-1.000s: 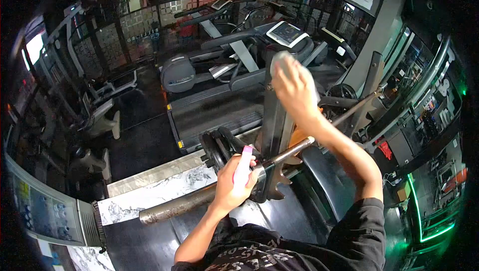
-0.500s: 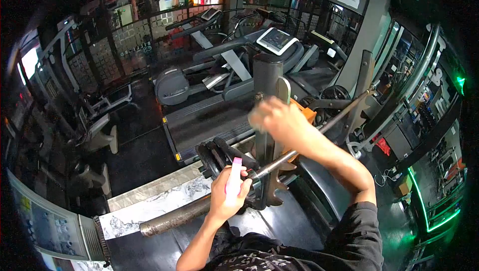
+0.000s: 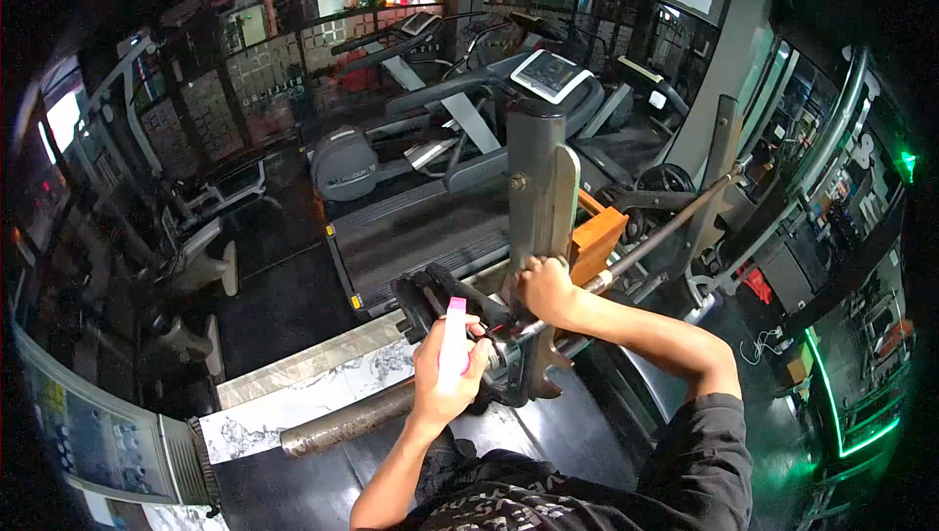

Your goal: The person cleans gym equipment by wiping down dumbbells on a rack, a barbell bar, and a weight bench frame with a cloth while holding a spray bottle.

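Observation:
My left hand [image 3: 448,370] is closed around a white bottle with a pink top [image 3: 455,335], held upright beside the inner end of the bar's thick sleeve [image 3: 347,419]. My right hand [image 3: 545,288] is pressed against the lower part of the dark metal upright [image 3: 536,174], with its fingers curled; a cloth under them is mostly hidden. Just below my right hand, the barbell [image 3: 675,216] passes the hooked metal plate [image 3: 544,370] on the upright. An orange-brown block [image 3: 595,243] sits right behind the upright.
A treadmill [image 3: 421,247] stands beyond the upright, with a console [image 3: 551,75] behind it. Weight plates [image 3: 416,304] hang near my left hand. A black padded bench [image 3: 641,375] lies under the barbell. A glass-fronted fridge [image 3: 98,433] stands at the lower left.
My right hand has moved down the upright from its top to just above the barbell. My left hand still holds the bottle and has shifted slightly left. The view has shifted a little.

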Tool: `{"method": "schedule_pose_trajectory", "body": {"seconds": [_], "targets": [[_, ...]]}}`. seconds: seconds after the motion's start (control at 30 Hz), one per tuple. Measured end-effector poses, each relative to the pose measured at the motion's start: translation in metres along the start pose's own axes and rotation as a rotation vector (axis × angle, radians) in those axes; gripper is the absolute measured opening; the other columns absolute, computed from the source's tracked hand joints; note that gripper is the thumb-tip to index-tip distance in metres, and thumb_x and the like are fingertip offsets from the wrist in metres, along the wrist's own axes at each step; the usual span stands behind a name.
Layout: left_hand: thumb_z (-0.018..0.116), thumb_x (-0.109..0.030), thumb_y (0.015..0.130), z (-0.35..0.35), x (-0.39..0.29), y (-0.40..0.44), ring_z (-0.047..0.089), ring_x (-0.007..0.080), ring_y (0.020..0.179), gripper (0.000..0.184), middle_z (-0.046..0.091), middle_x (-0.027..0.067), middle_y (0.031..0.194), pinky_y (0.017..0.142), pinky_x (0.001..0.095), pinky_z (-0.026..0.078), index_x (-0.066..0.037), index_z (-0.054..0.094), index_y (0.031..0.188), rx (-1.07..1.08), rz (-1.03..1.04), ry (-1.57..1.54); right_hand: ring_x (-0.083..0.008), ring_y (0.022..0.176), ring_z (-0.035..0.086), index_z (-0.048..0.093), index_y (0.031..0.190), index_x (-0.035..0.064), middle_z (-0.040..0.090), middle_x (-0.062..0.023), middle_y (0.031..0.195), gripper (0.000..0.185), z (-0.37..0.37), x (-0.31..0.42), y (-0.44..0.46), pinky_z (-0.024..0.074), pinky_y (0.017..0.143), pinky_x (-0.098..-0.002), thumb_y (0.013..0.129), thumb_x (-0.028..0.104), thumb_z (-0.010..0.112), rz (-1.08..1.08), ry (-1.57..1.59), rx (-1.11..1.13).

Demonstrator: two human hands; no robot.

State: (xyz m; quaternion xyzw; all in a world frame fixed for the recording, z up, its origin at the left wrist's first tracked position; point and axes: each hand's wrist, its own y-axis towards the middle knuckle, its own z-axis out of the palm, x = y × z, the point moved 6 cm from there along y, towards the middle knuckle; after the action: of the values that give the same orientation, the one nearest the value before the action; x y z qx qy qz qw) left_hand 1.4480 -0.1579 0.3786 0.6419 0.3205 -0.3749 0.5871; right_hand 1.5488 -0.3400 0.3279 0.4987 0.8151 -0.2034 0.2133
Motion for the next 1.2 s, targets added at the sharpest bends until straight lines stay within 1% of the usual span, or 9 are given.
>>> {"method": "schedule_pose_trajectory", "body": {"seconds": [0.07,0.27,0.3,0.37,0.5,0.77,1.03,1.17,1.2], "targets": [[0.067,-0.001,0.085,-0.001,0.001,-0.002,0.058,0.0078,0.067,0.027,0.063,0.0061,0.093,0.062,0.0239,0.049,-0.001,0.056,0.11,-0.015,-0.026,-0.025,-0.0257,0.106,0.06,0.069,0.108,0.0081,0.066,-0.0101,0.113,0.028,0.012,0.005,0.005,0.048,0.084,-0.0449,0.085,0.019,0.058,-0.144,-0.031,0.213],[0.067,-0.001,0.085,0.002,-0.001,0.001,0.059,0.0079,0.067,0.026,0.063,0.0051,0.091,0.063,0.0242,0.049,-0.001,0.056,0.109,-0.026,-0.015,0.013,-0.026,0.108,0.057,0.071,0.091,0.0132,0.063,-0.0062,0.097,0.019,-0.135,-0.025,0.007,0.0487,0.09,-0.035,0.075,0.018,0.062,-0.07,0.01,-0.767],[0.067,-0.001,0.085,0.003,-0.003,0.002,0.059,0.0078,0.067,0.026,0.064,0.0049,0.091,0.063,0.0243,0.049,-0.001,0.057,0.109,-0.018,-0.024,0.024,-0.0285,0.124,0.05,0.064,0.111,0.0128,0.058,-0.0076,0.116,0.036,-0.141,-0.027,0.02,0.0432,0.103,-0.0374,0.076,0.019,0.061,-0.062,-0.003,-0.76],[0.067,-0.002,0.084,0.005,-0.003,0.003,0.06,0.0077,0.067,0.027,0.064,0.0048,0.091,0.064,0.0241,0.049,-0.001,0.057,0.109,-0.011,-0.023,0.047,-0.0271,0.126,0.047,0.064,0.112,0.0117,0.056,-0.0074,0.121,0.036,-0.132,-0.024,0.037,0.0391,0.106,-0.0405,0.077,0.02,0.06,-0.055,-0.069,-0.894],[0.068,-0.003,0.083,0.007,-0.002,0.001,0.061,0.0076,0.069,0.029,0.066,0.0047,0.092,0.065,0.024,0.049,-0.001,0.057,0.11,-0.003,-0.017,0.064,-0.0259,0.12,0.052,0.069,0.103,0.0123,0.064,-0.0072,0.111,0.026,-0.02,-0.029,0.098,0.0303,0.11,-0.042,0.083,0.021,0.056,-0.006,-0.246,-0.199],[0.067,0.003,0.083,-0.004,0.006,0.002,0.062,0.0086,0.071,0.029,0.066,0.0063,0.089,0.065,0.0245,0.05,0.0,0.057,0.11,-0.074,-0.076,-0.088,-0.021,0.111,0.055,0.072,0.085,0.0124,0.067,-0.0039,0.095,0.019,-0.02,-0.016,0.07,0.03,0.111,-0.04,0.081,0.022,0.055,0.007,-0.145,-0.39],[0.068,0.004,0.083,-0.013,0.017,0.002,0.059,0.0067,0.067,0.029,0.065,0.0049,0.088,0.062,0.023,0.048,0.0,0.057,0.11,-0.133,-0.09,-0.13,-0.0274,0.123,0.049,0.067,0.111,0.0076,0.063,-0.0091,0.115,0.031,-0.087,-0.038,0.0,0.0264,0.113,-0.0443,0.087,0.022,0.054,0.165,-0.149,-0.326],[0.068,0.002,0.083,-0.009,0.015,0.006,0.06,0.008,0.068,0.029,0.065,0.0049,0.088,0.063,0.0235,0.048,0.0,0.057,0.11,-0.114,-0.088,-0.148,-0.0264,0.109,0.054,0.061,0.115,0.0119,0.061,-0.0082,0.114,0.034,-0.155,-0.082,-0.024,0.0437,0.097,-0.0422,0.082,0.019,0.059,0.43,0.078,-0.378],[0.068,0.002,0.083,-0.008,0.015,0.007,0.06,0.008,0.068,0.029,0.065,0.0049,0.088,0.063,0.0235,0.048,0.0,0.057,0.11,-0.112,-0.087,-0.15,-0.0268,0.111,0.054,0.06,0.117,0.0115,0.059,-0.0089,0.118,0.037,-0.172,-0.09,-0.027,0.0444,0.097,-0.0414,0.08,0.018,0.061,0.389,0.027,-0.614]]}}
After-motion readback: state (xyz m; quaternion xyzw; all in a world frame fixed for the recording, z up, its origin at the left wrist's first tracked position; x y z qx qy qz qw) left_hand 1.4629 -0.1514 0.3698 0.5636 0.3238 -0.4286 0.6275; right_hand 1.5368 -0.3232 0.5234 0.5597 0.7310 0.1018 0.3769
